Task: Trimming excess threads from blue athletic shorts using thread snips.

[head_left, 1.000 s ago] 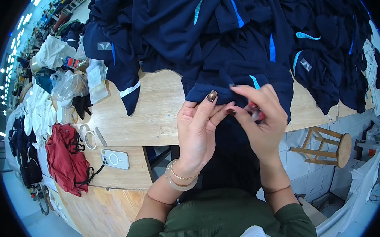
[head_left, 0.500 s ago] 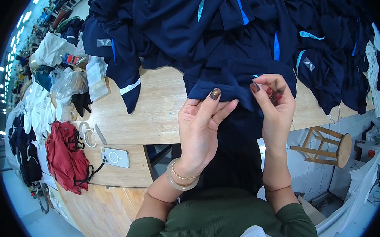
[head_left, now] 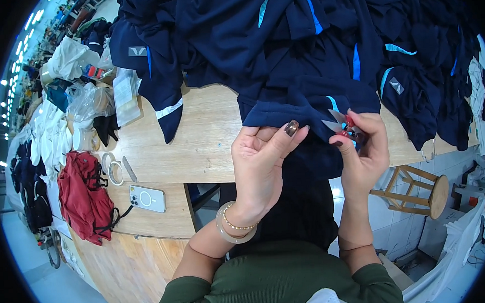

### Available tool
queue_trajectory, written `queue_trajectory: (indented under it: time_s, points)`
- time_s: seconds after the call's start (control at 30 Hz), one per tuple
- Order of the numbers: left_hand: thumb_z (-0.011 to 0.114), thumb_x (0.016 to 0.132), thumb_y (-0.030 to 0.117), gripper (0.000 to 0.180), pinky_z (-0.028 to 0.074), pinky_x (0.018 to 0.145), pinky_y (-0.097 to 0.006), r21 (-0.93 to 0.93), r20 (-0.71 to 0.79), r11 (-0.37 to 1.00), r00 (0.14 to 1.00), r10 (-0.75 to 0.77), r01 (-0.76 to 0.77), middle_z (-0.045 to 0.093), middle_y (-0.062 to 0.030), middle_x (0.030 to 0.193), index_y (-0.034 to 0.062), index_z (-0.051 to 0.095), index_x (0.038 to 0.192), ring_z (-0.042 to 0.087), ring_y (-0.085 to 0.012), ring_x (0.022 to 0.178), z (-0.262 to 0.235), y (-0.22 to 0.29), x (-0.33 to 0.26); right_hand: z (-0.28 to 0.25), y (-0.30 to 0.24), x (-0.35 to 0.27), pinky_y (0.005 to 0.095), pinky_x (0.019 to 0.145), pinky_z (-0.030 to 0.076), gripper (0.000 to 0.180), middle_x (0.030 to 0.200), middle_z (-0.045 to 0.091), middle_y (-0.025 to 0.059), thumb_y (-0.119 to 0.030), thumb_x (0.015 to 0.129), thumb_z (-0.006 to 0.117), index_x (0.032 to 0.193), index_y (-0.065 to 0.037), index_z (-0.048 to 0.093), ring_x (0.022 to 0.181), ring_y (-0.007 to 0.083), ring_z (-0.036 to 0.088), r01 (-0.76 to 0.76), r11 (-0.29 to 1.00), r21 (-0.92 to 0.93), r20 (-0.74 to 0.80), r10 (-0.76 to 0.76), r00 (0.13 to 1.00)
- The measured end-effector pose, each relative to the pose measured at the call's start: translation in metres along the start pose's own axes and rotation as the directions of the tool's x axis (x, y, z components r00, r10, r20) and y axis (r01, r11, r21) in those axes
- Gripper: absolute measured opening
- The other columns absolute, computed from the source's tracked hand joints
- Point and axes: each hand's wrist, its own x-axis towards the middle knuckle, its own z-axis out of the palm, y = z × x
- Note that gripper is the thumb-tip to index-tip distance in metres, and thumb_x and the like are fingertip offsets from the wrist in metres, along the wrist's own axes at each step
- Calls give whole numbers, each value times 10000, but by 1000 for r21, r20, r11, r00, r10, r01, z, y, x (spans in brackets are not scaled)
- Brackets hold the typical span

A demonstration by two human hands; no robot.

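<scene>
A navy garment (head_left: 284,112) with a light blue strip lies at the near edge of the navy pile, its lower edge hanging toward me. My left hand (head_left: 258,164) is closed at that edge, thumb and fingers pinched together against the fabric; the exact grip is partly hidden. In my right hand (head_left: 368,155) is a pair of thread snips (head_left: 342,126) with short pointed metal blades and red and light blue parts. The blades are apart and point left toward the fabric, just right of my left fingertips.
Navy garments (head_left: 220,37) are heaped across the far side of the wooden table (head_left: 209,137). To the left lie a phone (head_left: 148,198), tape rolls (head_left: 115,173), a red cloth item (head_left: 83,195) and plastic bags (head_left: 91,102). A wooden stool (head_left: 438,197) is on the right.
My right hand has drawn back slightly right and down from the cloth, and the snips' blades now show. My left thumb has slid right along the fabric edge.
</scene>
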Motion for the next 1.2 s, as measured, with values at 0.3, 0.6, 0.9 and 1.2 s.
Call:
queue_trajectory:
  time_s: [0.3, 0.6, 0.9, 1.2]
  points:
    - [535, 873, -25, 193, 535, 873, -302, -26, 7, 1000, 1000, -15, 15, 628, -116, 974, -41, 529, 1065, 640, -174, 910, 1, -1, 0, 17, -2, -7, 245, 574, 430, 316, 767, 604, 91, -64, 641, 795, 898, 7, 626, 681, 187, 543, 146, 980, -134, -50, -153, 987]
    - [565, 860, -42, 170, 531, 873, -320, -63, -8, 998, 1000, -23, 23, 630, -117, 962, -36, 534, 1027, 636, -162, 890, 3, 0, 1, 22, -3, -4, 198, 618, 443, 294, 833, 582, 78, -27, 689, 764, 936, 29, 615, 703, 121, 563, 156, 975, -155, -27, -162, 986]
    - [557, 866, -35, 168, 527, 878, -325, -80, 5, 997, 1000, -19, 19, 638, -127, 984, -45, 557, 1035, 640, -176, 905, 0, -3, 0, 25, -5, -4, 196, 633, 428, 216, 840, 583, 66, -5, 747, 723, 923, 13, 599, 708, 105, 546, 96, 992, -82, -30, -99, 995]
    - [526, 913, 77, 189, 512, 893, -334, -146, 59, 988, 998, -34, 42, 650, -177, 999, -66, 598, 1014, 649, -235, 941, -4, -2, 0, 5, -37, -9, 173, 523, 353, 201, 688, 495, 18, -188, 969, 447, 1057, -13, 491, 571, 48, 434, -506, 735, 452, 330, 389, 860]
